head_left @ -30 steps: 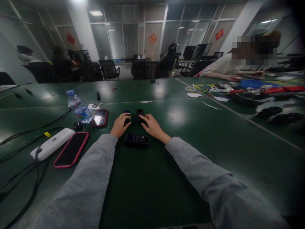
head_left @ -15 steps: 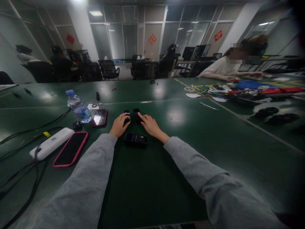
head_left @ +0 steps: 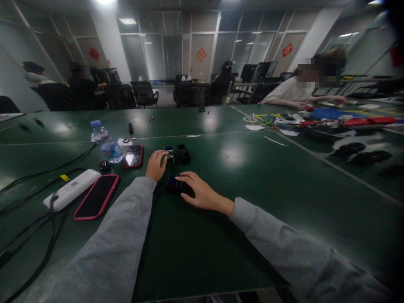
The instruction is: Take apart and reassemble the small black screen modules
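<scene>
My left hand (head_left: 156,165) lies beside a small device (head_left: 169,155) with a dark screen and pale edges, its fingertips stretched out at the device's left side. My right hand (head_left: 202,191) is over the right part of a black box-shaped device (head_left: 173,182) with a dark bluish screen at its left end. The thumb is on the near side and the fingers reach across the far side, apart from one another; whether they press on it is unclear. A black open-topped case (head_left: 183,154) stands just right of the small device, untouched.
To the left are a water bottle (head_left: 107,143), a phone (head_left: 133,156), a larger pink-edged phone (head_left: 97,197), a white power strip (head_left: 72,189) and black cables. A wrench (head_left: 275,141) and piled cables (head_left: 331,113) lie right, near another person (head_left: 290,92).
My right hand has left the black case and come nearer, over the box-shaped device. My left hand has shifted slightly left, uncovering more of the small device.
</scene>
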The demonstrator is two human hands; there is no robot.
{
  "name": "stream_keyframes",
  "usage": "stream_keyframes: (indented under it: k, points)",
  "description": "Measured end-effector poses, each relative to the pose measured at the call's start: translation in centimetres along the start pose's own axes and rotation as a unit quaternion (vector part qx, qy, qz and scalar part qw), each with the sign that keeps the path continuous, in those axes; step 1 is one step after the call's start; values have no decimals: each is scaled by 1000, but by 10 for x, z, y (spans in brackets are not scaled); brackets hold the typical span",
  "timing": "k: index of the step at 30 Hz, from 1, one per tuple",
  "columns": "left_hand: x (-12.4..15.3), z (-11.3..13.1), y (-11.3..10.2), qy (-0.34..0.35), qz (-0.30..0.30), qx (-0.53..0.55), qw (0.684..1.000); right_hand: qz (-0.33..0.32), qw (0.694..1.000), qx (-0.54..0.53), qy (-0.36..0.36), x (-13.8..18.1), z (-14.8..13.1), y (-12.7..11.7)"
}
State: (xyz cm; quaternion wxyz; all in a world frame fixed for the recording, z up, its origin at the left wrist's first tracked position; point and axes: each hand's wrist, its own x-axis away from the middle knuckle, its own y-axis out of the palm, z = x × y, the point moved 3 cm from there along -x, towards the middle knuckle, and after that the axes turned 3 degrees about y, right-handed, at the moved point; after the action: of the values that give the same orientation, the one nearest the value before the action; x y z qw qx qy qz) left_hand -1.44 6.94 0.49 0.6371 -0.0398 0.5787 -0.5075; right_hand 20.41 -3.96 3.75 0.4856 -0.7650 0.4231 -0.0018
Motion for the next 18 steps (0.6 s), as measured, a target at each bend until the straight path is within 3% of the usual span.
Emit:
stream_keyframes:
  k: [6, 11, 15, 18]
  points:
    - [0, -1, 0, -5, -7, -4, 1000, -29, 997, 46, 61, 39, 9, -15]
    - [0, 0, -1, -4, -9, -4, 1000, 49, 978, 141, 143, 55, 55, -40]
    - [-1, 3, -2, -1, -9, -2, 1000, 142, 937, 242, 207, 42, 104, -49]
    - [-1, 5, -2, 10, -7, -5, 1000, 163, 918, 280, 227, 16, 130, -45]
